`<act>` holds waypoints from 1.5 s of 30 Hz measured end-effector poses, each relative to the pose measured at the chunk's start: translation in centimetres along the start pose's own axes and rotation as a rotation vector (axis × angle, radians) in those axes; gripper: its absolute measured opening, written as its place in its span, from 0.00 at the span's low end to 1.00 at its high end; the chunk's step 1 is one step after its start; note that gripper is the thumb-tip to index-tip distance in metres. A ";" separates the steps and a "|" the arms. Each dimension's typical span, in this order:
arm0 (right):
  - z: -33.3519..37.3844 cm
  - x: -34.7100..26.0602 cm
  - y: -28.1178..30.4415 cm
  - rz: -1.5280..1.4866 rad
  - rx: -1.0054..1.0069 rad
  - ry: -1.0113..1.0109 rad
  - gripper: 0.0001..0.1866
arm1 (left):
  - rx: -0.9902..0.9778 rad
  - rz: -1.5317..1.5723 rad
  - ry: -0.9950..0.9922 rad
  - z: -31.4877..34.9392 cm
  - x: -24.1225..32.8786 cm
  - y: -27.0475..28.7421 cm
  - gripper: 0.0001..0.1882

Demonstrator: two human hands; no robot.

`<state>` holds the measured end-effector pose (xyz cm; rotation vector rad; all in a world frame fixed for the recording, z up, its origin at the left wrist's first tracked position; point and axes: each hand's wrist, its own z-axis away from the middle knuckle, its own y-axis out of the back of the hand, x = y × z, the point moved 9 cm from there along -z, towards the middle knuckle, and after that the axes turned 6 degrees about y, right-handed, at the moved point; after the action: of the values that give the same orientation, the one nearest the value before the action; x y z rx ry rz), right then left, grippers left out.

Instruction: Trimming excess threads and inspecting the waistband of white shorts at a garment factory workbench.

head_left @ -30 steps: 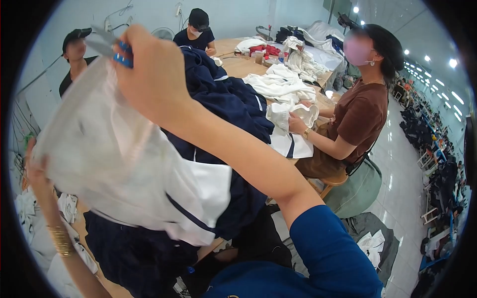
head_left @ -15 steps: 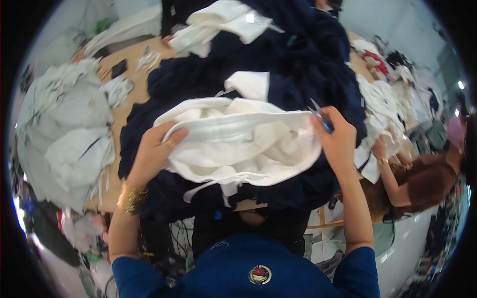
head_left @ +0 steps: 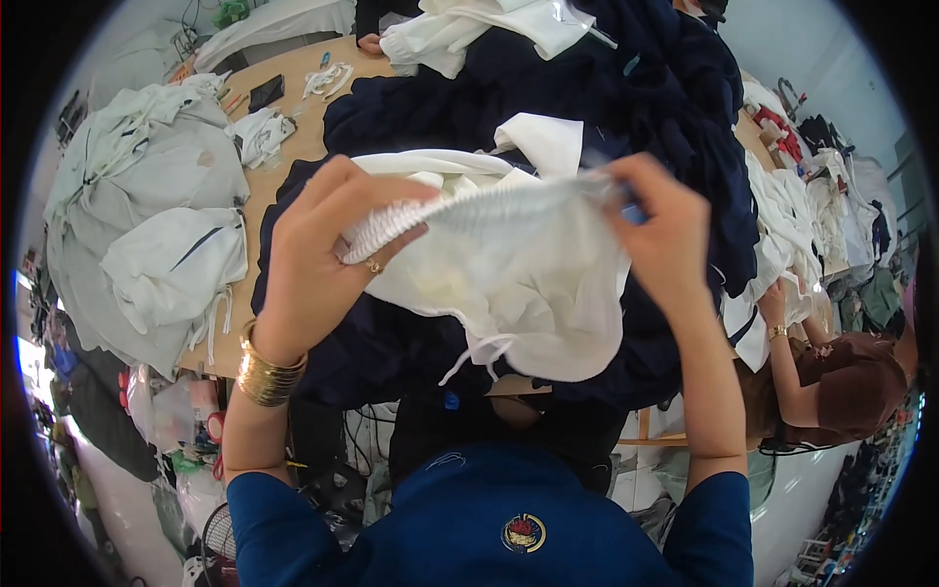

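A white garment with a gathered elastic waistband (head_left: 514,203) and a hanging drawstring (head_left: 479,354) is held up between my hands. My left hand (head_left: 318,259) pinches the waistband's left end between thumb and fingers. At its other end my right hand (head_left: 670,230) grips the band, blurred by motion. Blue-handled thread snips (head_left: 634,212) are tucked in that same hand, their blades hard to make out. The white body of the garment (head_left: 562,303) hangs below the band, over a heap of dark navy cloth (head_left: 421,122).
Pale grey garments (head_left: 127,186) are piled at the left of the wooden table (head_left: 256,210). More white garments lie at the far side (head_left: 489,29) and at the right (head_left: 773,210). A co-worker in brown (head_left: 851,386) handles cloth at the right; another person's hand (head_left: 371,44) shows at the back.
My hands have raised the waistband, and my left hand has turned, bunching its end. The opening is narrower and the garment's body hangs lower at the right. The view has shifted slightly.
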<state>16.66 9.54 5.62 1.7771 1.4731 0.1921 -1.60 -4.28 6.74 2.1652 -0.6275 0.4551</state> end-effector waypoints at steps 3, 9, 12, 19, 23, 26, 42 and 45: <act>-1.2 -2.8 6.0 0.094 0.247 -0.010 0.08 | -0.011 -0.114 0.112 -0.2 -0.8 0.8 0.26; -1.5 -7.5 10.0 0.191 0.370 0.272 0.07 | 0.170 0.008 -0.208 0.7 2.0 3.8 0.34; -1.3 -7.3 9.5 0.286 0.306 0.203 0.08 | 0.183 0.032 -0.238 0.5 2.1 4.6 0.36; -2.0 -6.0 7.6 0.135 0.250 0.025 0.06 | 0.250 -0.256 -0.182 0.0 1.7 6.2 0.37; -2.6 -4.1 6.2 0.021 0.225 -0.060 0.08 | 0.327 -0.384 -0.227 -0.3 2.2 6.4 0.35; -3.2 -3.2 5.6 0.092 0.267 -0.009 0.11 | 0.588 -0.473 -0.266 0.6 1.6 8.1 0.35; -0.4 1.4 1.9 -0.144 -0.181 -0.264 0.09 | 0.472 -0.296 -0.110 1.9 0.3 7.1 0.37; 1.7 3.9 4.6 -0.605 0.007 -0.537 0.11 | 0.447 -0.252 -0.112 1.0 -1.0 5.3 0.35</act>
<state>22.37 12.12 6.11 1.1785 1.5154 -0.5557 -5.36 -7.64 8.89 2.6677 -0.3215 0.3639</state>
